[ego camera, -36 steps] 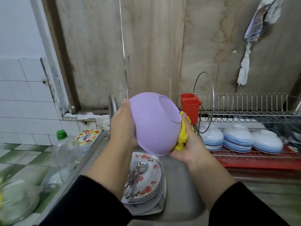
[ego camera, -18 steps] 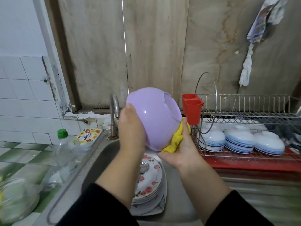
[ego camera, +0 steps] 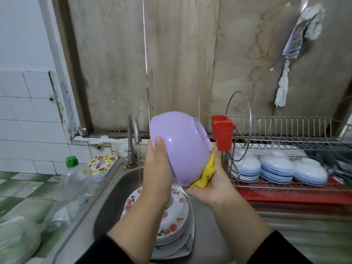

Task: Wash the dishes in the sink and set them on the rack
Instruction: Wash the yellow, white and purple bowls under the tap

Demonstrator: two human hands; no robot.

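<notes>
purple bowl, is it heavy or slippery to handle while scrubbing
The purple bowl looks like thin plastic, so probably light and not fragile. Its glossy round outside could be slippery when wet, which may be why the left hand grips its rim while the right hand presses the yellow cloth underneath.

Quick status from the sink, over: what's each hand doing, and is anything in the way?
Left hand grips purple bowl over sink. Right hand presses yellow cloth on it. Rack nothing in the way.

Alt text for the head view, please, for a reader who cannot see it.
Left hand holds a lilac plastic bowl over the steel sink while the right hand presses a yellow cloth against it. Floral plates lie below; a wire rack stands right.
</notes>
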